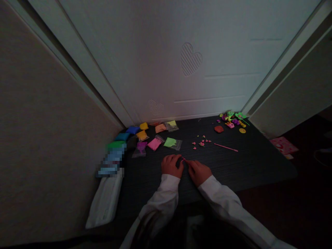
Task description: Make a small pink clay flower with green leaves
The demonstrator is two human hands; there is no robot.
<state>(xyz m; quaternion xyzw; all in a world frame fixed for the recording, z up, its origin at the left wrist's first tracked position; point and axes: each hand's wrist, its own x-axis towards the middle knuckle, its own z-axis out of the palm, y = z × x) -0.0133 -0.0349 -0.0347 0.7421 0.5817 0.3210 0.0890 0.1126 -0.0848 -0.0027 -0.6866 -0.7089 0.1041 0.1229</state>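
Observation:
Just above the middle of the dark table, a small pink clay piece (183, 159) shows between my two hands. My left hand (171, 166) curls, with thumb and forefinger tips at its left end. From the other side, the pinched fingertips of my right hand (200, 172) meet the same piece. Its exact shape is too small to make out. Beyond my right hand lie several small pink clay bits (201, 144) and a thin pink stick tool (225, 147).
Bags of coloured clay, such as pink (155, 143), green (169, 142) and purple (141, 148), line the table's left and back. Finished-looking clay shapes (235, 121) cluster at the back right, near a red lump (219, 129). A white packet (105, 200) lies left; a white door (160, 62) stands behind.

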